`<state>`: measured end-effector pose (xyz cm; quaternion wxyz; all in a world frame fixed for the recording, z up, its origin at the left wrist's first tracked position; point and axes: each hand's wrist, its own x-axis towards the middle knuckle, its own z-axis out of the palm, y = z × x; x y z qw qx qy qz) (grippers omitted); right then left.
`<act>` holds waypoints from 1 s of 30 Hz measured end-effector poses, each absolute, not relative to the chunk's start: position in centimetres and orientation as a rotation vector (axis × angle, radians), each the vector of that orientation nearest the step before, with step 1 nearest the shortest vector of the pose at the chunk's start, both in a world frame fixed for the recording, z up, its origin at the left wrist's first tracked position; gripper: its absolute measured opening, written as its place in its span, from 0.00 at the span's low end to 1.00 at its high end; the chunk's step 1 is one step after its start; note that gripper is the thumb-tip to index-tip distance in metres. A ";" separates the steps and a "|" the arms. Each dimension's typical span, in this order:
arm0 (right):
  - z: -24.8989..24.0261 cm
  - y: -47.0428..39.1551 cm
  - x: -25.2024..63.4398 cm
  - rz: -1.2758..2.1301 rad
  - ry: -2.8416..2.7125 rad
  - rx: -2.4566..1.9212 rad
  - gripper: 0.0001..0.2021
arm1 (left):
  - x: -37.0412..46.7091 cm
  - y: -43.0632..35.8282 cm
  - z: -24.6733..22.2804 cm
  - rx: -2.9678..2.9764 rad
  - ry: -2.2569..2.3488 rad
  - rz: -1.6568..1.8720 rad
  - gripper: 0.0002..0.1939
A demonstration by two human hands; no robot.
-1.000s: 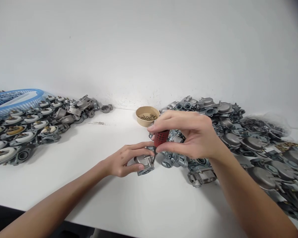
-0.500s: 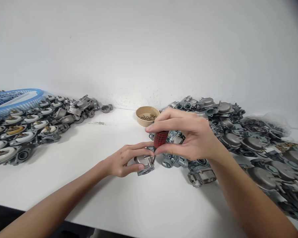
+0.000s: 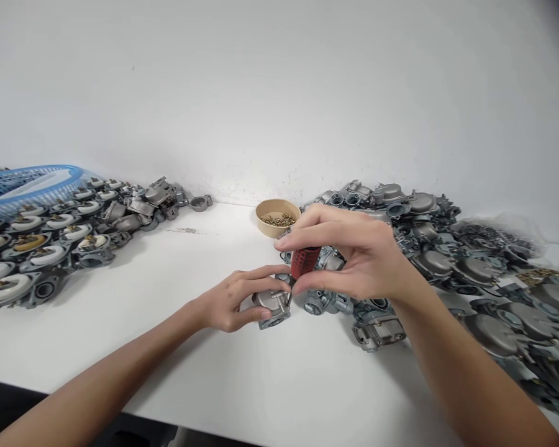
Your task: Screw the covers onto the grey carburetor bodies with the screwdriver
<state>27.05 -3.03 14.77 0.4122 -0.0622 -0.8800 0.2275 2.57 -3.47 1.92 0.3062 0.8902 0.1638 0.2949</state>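
1. Since the earlier pictures almost nothing has shifted: the right hand (image 3: pixel 354 257) sits a touch lower and its fingertips have turned slightly round the red handle, while the left hand (image 3: pixel 233 301) and the metal part under it lie where they were.
2. Right hand: its fingers and thumb are closed round the red-handled screwdriver (image 3: pixel 304 261), which stands nearly upright, handle up, with its thin shaft pointing down to the right edge of the metal part.
3. Left hand: it is clamped on the small grey metal part (image 3: pixel 272 307), thumb on the near side and fingers curled over the far side and top, pressing it against the white table (image 3: pixel 190 366).
4. That metal part rests on the table near the middle of the view, just left of the big heap, and the screwdriver tip touches its top right corner.
5. A heap of grey metal parts (image 3: pixel 447 261) spreads from behind the right hand out to the right edge of the view, some of them touching the right wrist and forearm.
6. A small tan bowl (image 3: pixel 276 216) holding brass-coloured screws (image 3: pixel 278 220) stands against the wall, just beyond the right hand's fingertips.
7. At the left, well apart from both hands, rows of metal parts with white round tops (image 3: pixel 51 239) lie on the table, and a blue basket (image 3: pixel 23 183) sits behind them.
8. A few tiny loose bits (image 3: pixel 184 231) lie on the bare table between the left rows and the bowl.
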 end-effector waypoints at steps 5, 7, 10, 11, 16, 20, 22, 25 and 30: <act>14.9 -3.4 27.3 0.717 -2.230 -0.147 0.21 | 2.5 -3.4 1.8 2.353 0.451 0.759 0.23; 14.8 -3.3 27.3 0.718 -2.193 -0.146 0.20 | 2.4 -3.4 1.7 2.365 0.461 0.761 0.23; 14.6 -3.1 27.1 0.621 -2.199 -0.152 0.17 | 2.5 -3.4 1.6 2.375 0.447 0.786 0.24; 14.6 -3.1 27.1 0.588 -2.210 -0.155 0.18 | 2.5 -3.4 1.6 2.376 0.441 0.793 0.24; 14.6 -3.1 27.0 0.496 -2.240 -0.183 0.18 | 2.6 -3.5 1.9 2.389 0.453 0.786 0.22; 14.6 -3.1 27.0 0.459 -2.246 -0.197 0.18 | 2.6 -3.6 2.0 2.407 0.459 0.797 0.22; 14.7 -3.1 26.9 0.447 -2.247 -0.192 0.18 | 2.5 -3.6 2.0 2.413 0.473 0.788 0.23; 14.8 -3.1 26.9 0.452 -2.216 -0.172 0.18 | 2.3 -3.4 2.0 2.425 0.506 0.788 0.23; 15.2 -2.9 27.4 0.413 -2.097 -0.163 0.24 | 2.1 -2.9 1.9 2.500 0.590 0.853 0.29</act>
